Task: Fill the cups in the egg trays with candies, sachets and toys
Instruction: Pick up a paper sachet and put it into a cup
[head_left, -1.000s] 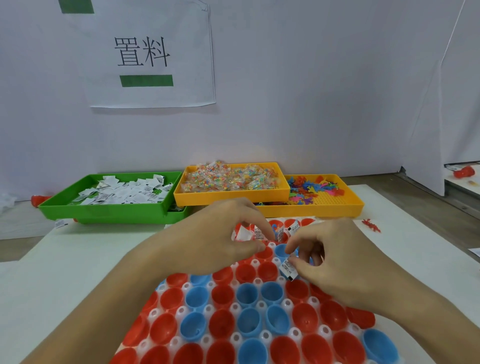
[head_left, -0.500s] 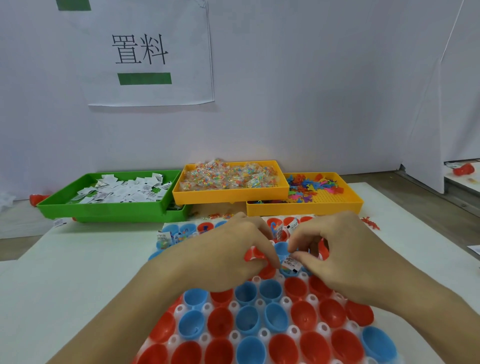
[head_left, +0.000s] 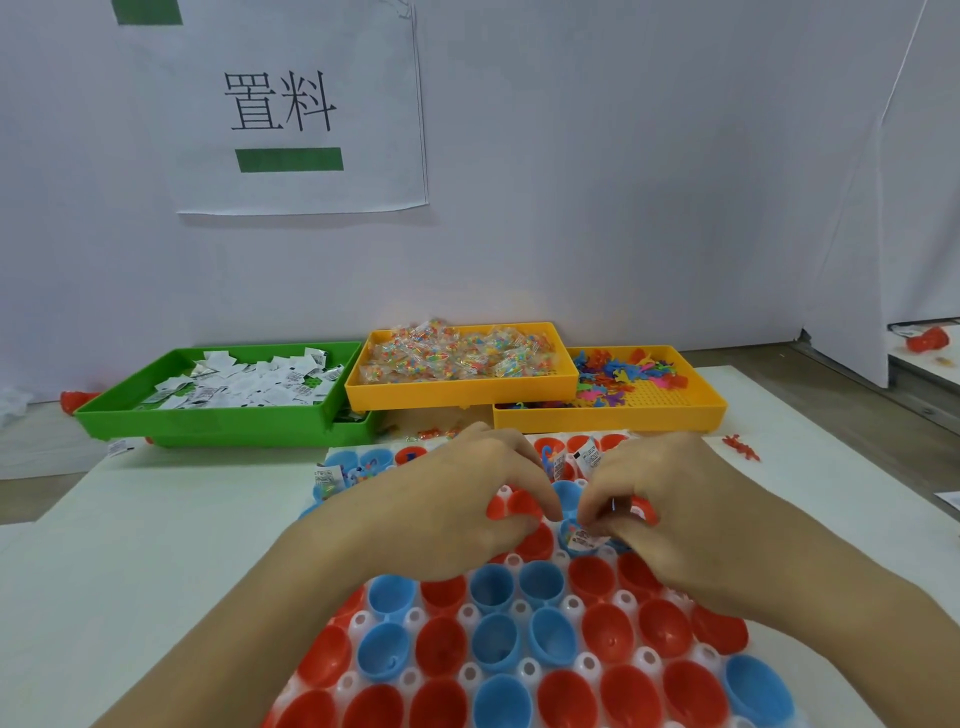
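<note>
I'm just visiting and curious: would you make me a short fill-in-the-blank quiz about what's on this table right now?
1. The white sachets lie in the ____ tray.
2. The toy tray sits to the ____ of the candy tray.
3. The cups in the egg tray are red or ____.
4. The right hand puts a sachet into a ____ cup.

Missing words: green; right; blue; blue

The right hand (head_left: 670, 514) has moved down, and the white sachet (head_left: 584, 540) it pinched now sits in a blue cup (head_left: 576, 543). The left hand (head_left: 457, 509) slid closer to it.
</note>
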